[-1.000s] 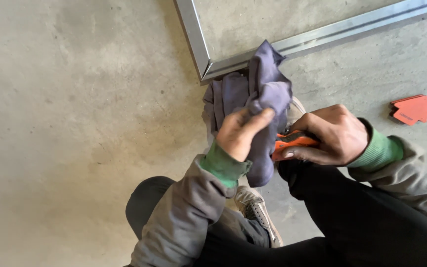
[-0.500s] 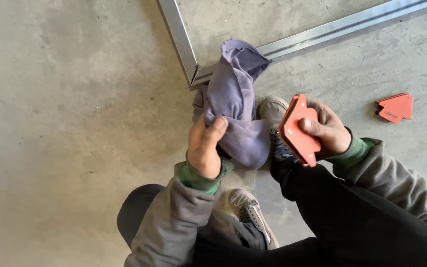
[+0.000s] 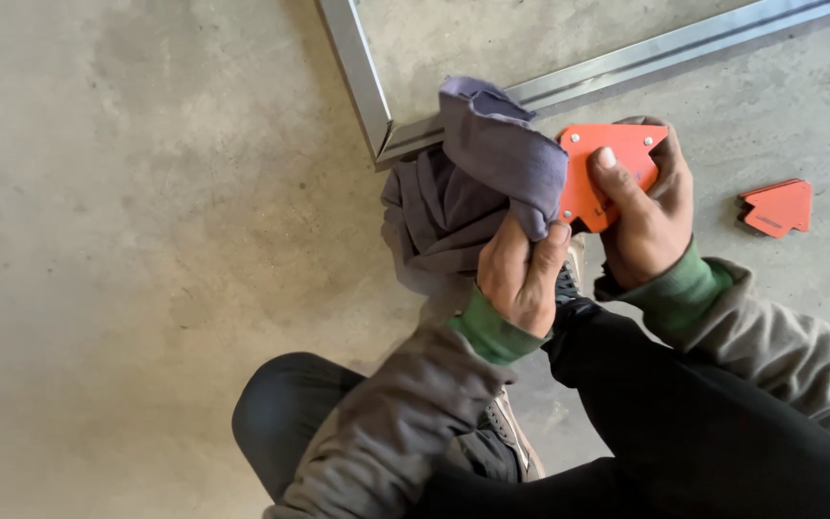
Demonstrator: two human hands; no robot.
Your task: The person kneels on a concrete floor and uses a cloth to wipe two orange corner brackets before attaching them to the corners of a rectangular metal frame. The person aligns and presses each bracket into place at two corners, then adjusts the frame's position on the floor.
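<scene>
Gripped in the right hand (image 3: 647, 213), an orange magnet (image 3: 596, 165) sits upper centre; the left hand (image 3: 519, 274) bunches a grey cloth (image 3: 477, 183) against it. Wiping works best with the plate steady. Behind lie a metal frame (image 3: 357, 72), a second magnet (image 3: 777, 207) and the floor (image 3: 127, 240).

No packages, signs or screens in view. Only label-like marks: small dark printed marking on face of orange arrow-shaped block (image 3: 605, 171), near its lower edge, partly covered by thumb of right hand (image 3: 647, 216); similar small dark marking on lower face of second orange arrow-shaped block (image 3: 778, 208), lying on concrete floor (image 3: 146, 240) at right. Both too small to make out.
</scene>
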